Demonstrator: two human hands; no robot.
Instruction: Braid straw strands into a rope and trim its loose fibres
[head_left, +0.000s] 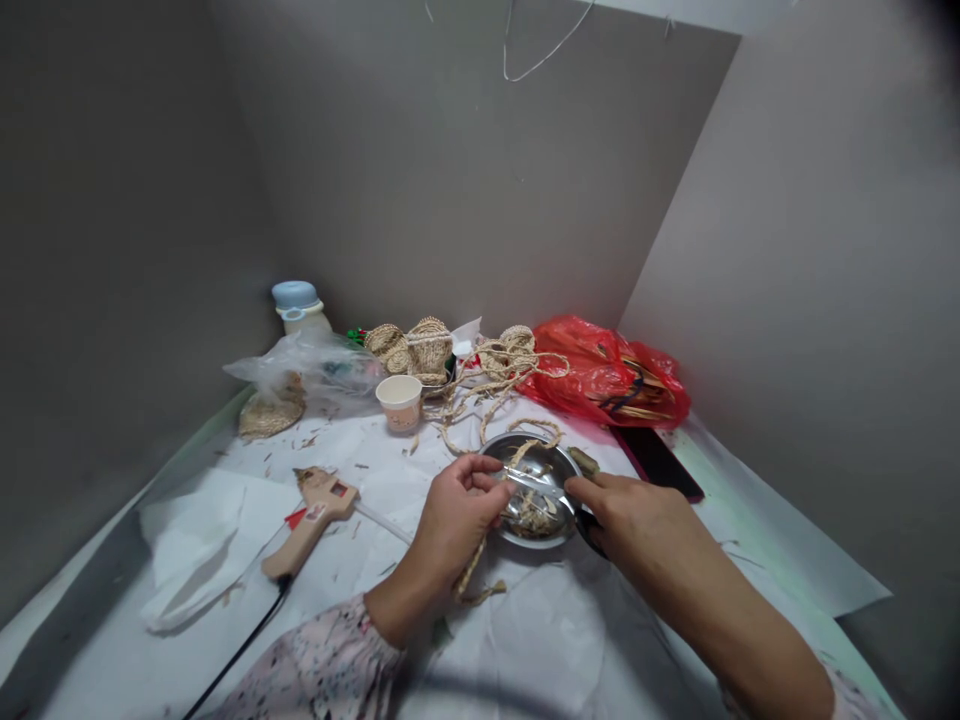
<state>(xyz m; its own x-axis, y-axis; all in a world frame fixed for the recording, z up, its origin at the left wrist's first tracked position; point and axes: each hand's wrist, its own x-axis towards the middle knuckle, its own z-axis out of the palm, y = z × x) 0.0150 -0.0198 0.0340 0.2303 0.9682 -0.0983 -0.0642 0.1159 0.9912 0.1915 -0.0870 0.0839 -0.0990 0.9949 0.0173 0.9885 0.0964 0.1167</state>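
Over a shiny metal bowl both my hands work close together. My left hand is closed in a pinch on a braided straw cord, whose end hangs below the hand onto the table. A pair of scissors with black handles is gripped in my right hand, its blades lying across the bowl near my left fingertips. Whether the blades touch the cord I cannot tell. Straw scraps lie in the bowl. More braid loops behind it.
A glue gun with a black lead lies left, near white paper. Behind stand a paper cup, woven straw pieces, a blue-lidded bottle and clear plastic. To the right are a red bag and a phone.
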